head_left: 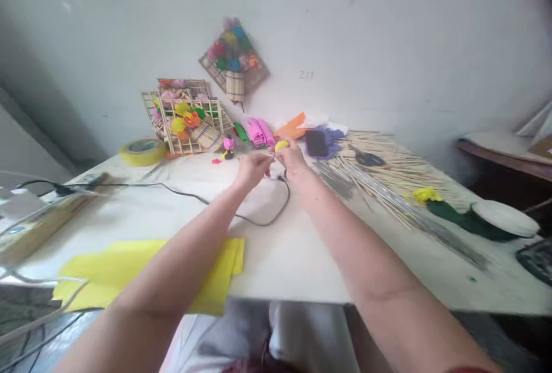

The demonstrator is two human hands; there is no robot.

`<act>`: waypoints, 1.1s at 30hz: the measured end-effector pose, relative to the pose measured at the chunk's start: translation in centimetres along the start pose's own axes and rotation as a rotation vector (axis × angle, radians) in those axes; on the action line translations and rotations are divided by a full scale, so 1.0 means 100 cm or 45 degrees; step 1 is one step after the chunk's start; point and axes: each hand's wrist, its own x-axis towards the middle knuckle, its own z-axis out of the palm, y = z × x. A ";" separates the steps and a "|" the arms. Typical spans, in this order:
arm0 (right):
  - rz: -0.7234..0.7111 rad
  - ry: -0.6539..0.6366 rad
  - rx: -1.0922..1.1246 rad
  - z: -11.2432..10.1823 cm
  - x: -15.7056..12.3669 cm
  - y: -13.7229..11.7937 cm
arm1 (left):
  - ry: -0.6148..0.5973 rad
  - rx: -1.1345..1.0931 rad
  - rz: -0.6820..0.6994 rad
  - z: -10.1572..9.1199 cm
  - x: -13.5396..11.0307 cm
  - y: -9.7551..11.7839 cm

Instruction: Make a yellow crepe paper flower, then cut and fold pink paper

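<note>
My right hand (292,158) is closed round a small rounded yellow piece (282,146), which looks like a crepe-paper flower head. My left hand (254,168) pinches close beside it, the fingers of both hands nearly meeting. What sits in the left fingertips is too small and blurred to make out. Just below the hands, a black cord (276,220) loops over the white table and ends at a small object (279,177), partly hidden by the fingers. To the left of my left hand stands a small pink, yellow and black item (228,146).
Yellow crepe paper (116,264) lies at the front left. Behind are yellow tape (143,152), bamboo frames with paper flowers (185,117), pink rolls (259,131) and a phone (317,143). Bamboo sticks (401,172), silvery wires (388,192) and a white roll (504,218) occupy the right.
</note>
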 end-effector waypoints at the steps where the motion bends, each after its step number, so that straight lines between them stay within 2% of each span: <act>1: 0.004 0.059 0.005 0.001 0.002 0.002 | 0.033 0.063 0.056 0.001 -0.001 0.002; 5: 0.040 0.205 0.068 0.006 0.004 0.006 | 0.131 0.194 0.164 0.006 -0.005 0.008; 7: 0.075 0.200 0.128 0.007 0.002 0.002 | 0.144 0.144 0.118 0.008 -0.005 0.010; 12: 0.129 -0.024 0.221 0.003 -0.001 -0.006 | -0.048 -0.536 -0.318 0.006 -0.003 0.006; 14: 0.163 -0.016 0.201 0.001 0.000 -0.007 | -0.135 -0.771 -0.386 0.003 -0.003 0.005; 17: 0.225 0.045 0.166 0.000 0.001 -0.006 | -0.202 -0.945 -0.396 -0.002 -0.003 0.003; 21: 0.254 0.092 0.072 -0.001 0.000 -0.007 | -0.232 -0.996 -0.432 -0.004 -0.003 0.002; 26: 0.219 0.025 -0.124 -0.005 -0.001 -0.004 | -0.236 -0.993 -0.409 -0.005 -0.002 -0.002; 33: 0.150 -0.037 -0.262 -0.005 -0.001 0.002 | -0.140 -0.801 -0.347 -0.004 -0.001 -0.005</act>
